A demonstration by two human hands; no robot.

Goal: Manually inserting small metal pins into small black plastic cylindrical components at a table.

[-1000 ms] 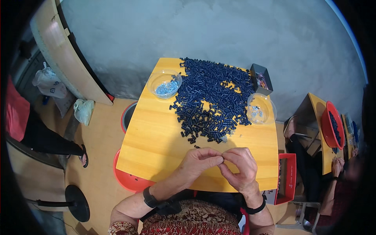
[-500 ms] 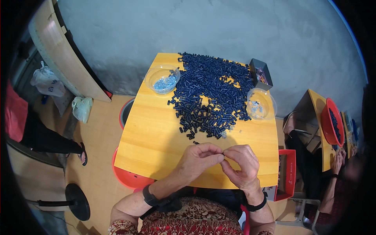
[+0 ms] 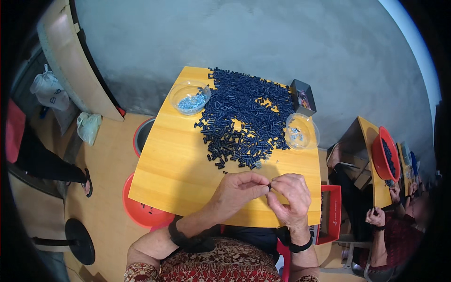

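Observation:
Over the near part of the yellow table [image 3: 159, 178], my left hand [image 3: 237, 190] and my right hand [image 3: 292, 197] meet fingertip to fingertip. Between them they pinch a small dark piece [image 3: 269, 186], mostly covered by the fingers. Beyond my hands spreads a large heap of short black cylindrical pieces [image 3: 244, 108]. A clear round bowl [image 3: 174, 102] with small silvery-blue parts is left of the heap. To its right, another clear bowl [image 3: 312, 131] holds a few small pale parts.
A dark box [image 3: 306, 112] stands at the far right corner. Red basins [image 3: 136, 214] and a red box [image 3: 334, 214] flank the table below. At right, a co-worker's hand [image 3: 376, 217] is near a red basin [image 3: 397, 155] of dark pieces. Another person's leg [image 3: 51, 162] shows at left.
The whole view has shifted slightly, the table now further left. The dark piece shows a little more between my fingertips. The co-worker's hands have moved apart.

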